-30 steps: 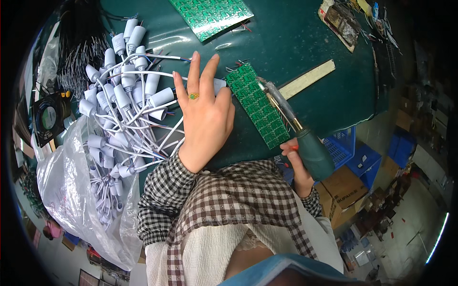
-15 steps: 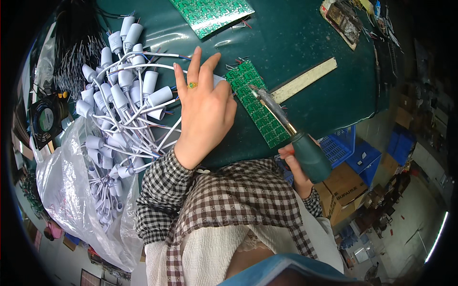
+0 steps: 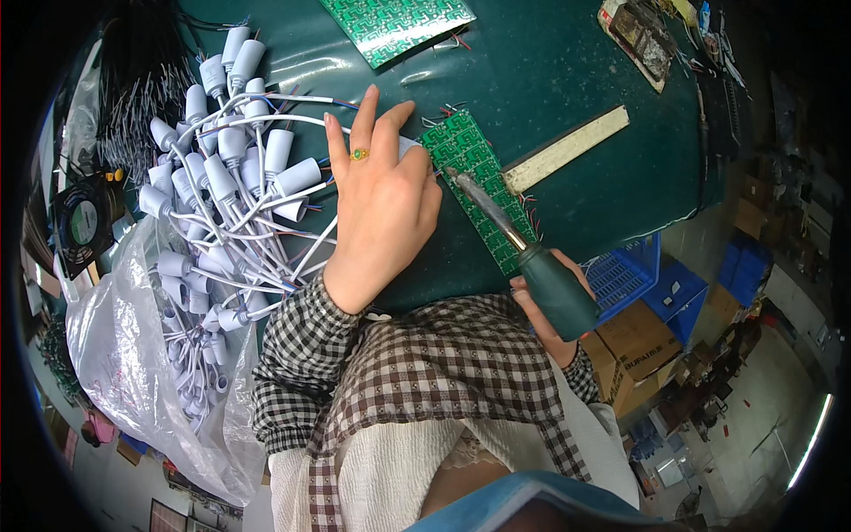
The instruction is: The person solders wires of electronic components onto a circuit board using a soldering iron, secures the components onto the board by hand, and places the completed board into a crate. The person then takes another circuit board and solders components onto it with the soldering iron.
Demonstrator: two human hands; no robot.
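Observation:
My right hand (image 3: 547, 321) is wrapped round the dark green handle of a soldering iron (image 3: 502, 219). The iron's tip rests at or just over the left edge of a narrow green circuit board panel (image 3: 463, 158) lying on the table. My left hand (image 3: 383, 195), with a ring on one finger, is at the panel's left edge. Its thumb side pinches a white lamp socket (image 3: 406, 144), mostly hidden behind the fingers, while other fingers stretch away. A thin wire end shows between this hand and the iron's tip. Small wires stick out along the panel's edges.
White lamp sockets with cables (image 3: 232, 177) are heaped at the left, partly in a clear plastic bag (image 3: 124, 328). A small fan (image 3: 84, 222) stands beyond. A pale flat strip (image 3: 567, 149) touches the panel's right side. Another circuit board sheet (image 3: 399, 27) lies at the back.
The soldering iron has moved left and slightly nearer, its tip shifting from the panel's middle to its left edge. My left hand has hardly moved.

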